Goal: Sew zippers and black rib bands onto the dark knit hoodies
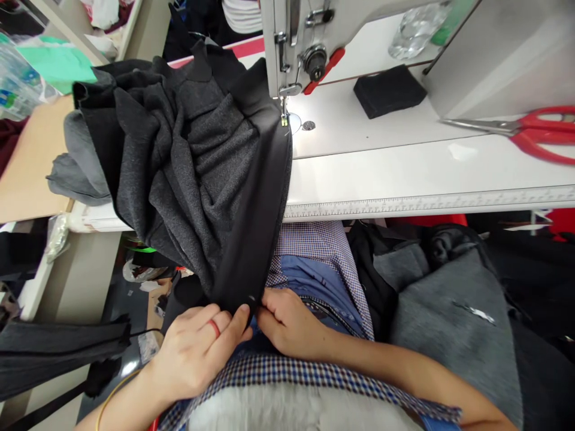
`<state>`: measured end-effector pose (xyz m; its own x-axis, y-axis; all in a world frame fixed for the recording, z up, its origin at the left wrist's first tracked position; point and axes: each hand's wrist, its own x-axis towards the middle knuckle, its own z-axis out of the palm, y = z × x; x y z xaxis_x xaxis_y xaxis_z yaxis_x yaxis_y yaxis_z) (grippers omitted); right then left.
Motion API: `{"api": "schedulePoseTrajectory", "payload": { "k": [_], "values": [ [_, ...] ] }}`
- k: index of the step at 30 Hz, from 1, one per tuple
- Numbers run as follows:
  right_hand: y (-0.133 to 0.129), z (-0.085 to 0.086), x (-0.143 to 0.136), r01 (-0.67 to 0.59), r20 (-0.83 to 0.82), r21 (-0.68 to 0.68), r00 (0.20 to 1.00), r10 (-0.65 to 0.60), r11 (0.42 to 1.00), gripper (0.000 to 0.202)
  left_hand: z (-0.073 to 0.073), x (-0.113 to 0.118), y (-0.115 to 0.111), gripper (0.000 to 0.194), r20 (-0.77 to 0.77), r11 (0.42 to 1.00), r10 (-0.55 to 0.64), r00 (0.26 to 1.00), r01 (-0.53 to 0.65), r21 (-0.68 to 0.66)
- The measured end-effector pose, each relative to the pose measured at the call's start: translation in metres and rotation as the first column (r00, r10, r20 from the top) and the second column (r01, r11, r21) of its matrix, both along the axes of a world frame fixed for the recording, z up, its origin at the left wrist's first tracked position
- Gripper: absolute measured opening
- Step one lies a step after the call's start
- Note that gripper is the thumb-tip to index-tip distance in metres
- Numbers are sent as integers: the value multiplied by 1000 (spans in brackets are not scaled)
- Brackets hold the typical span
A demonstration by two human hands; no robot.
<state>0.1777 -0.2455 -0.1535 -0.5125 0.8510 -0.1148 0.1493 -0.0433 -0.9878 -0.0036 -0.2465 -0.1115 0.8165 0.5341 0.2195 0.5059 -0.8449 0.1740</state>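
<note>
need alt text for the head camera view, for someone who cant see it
Two bare hands, the left hand and the right hand, pinch the lower end of a dark grey garment that hangs off a white sewing table from under the sewing machine. Red scissors lie on the table at right.

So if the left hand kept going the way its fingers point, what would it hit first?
Almost at once, the right hand: the left hand points rightward along the lap, both pinching the black fabric strip. Depth is unclear, so it may slip under the strip.
</note>
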Motion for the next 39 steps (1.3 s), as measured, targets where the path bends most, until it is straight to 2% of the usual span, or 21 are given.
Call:
{"api": "schedulePoseTrajectory", "payload": {
  "k": [4, 6, 8, 10, 12, 14, 15, 16, 18, 20, 21, 23, 24, 27, 29, 31, 34, 35, 39],
  "values": [
    [1, -4, 2, -58, 62, 45, 997, 55, 997, 16, 1, 3, 4, 31, -32, 1000, -23, 999, 23, 5],
    [2, -8, 4, -75, 131, 162, 990, 54, 984, 18, 0, 5, 6, 29, -47, 1000, -24, 999, 24, 5],
    [3, -11, 9, -65, 258, 364, 966, -33, 929, 20, -3, 7, 8, 26, -60, 1000, -24, 998, 24, -6],
    [6, -12, 14, -32, 364, 597, 901, -236, 802, 23, -6, 9, 9, 22, -72, 999, -25, 997, 24, -21],
    [10, -11, 19, -12, 350, 778, 839, -417, 628, 22, -7, 10, 10, 19, -67, 999, -26, 997, 23, -45],
    [14, -11, 24, -13, 265, 870, 854, -447, 492, 21, -2, 12, 13, 17, -46, 996, -28, 999, 23, -91],
    [16, -12, 25, -8, 225, 888, 880, -418, 461, 21, 3, 14, 17, 17, -47, 991, -32, 998, 26, -130],
    [18, -14, 26, 0, 198, 890, 902, -385, 456, 21, 10, 17, 23, 17, -61, 984, -42, 997, 30, -178],
    [21, -19, 26, 40, 154, 875, 923, -354, 483, 18, 24, 26, 44, 21, -115, 967, -67, 991, 36, -252],
    [22, -24, 25, 81, 129, 861, 921, -369, 503, 14, 34, 40, 77, 26, -145, 976, -55, 988, 23, -215],
    [22, -26, 25, 95, 118, 860, 919, -377, 502, 13, 34, 49, 97, 28, -133, 990, -28, 991, 10, -138],
    [20, -27, 25, 126, 95, 855, 916, -390, 503, 12, 28, 65, 139, 29, -144, 998, 8, 990, 0, 56],
    [19, -26, 26, 143, 85, 847, 914, -396, 512, 12, 23, 73, 159, 31, -202, 992, -19, 979, 43, 115],
    [18, -24, 30, 183, 63, 819, 913, -403, 544, 14, 6, 84, 203, 28, -445, 962, -187, 876, 255, 98],
    [20, -23, 32, 194, 36, 815, 924, -381, 546, 14, 1, 81, 216, 22, -529, 932, -287, 799, 359, 37],
    [24, -24, 32, 197, 6, 816, 937, -350, 543, 14, 1, 74, 224, 25, -547, 914, -339, 766, 406, 3],
    [30, -24, 30, 201, -19, 806, 949, -315, 557, 15, 3, 68, 234, 48, -525, 909, -362, 770, 416, -17],
    [32, -24, 30, 198, -19, 801, 952, -307, 565, 15, 4, 69, 239, 49, -514, 905, -370, 774, 424, -13],
    [38, -21, 33, 142, 25, 796, 964, -266, 588, 18, 4, 83, 260, 33, -486, 869, -431, 760, 495, 4]
  ]
}}
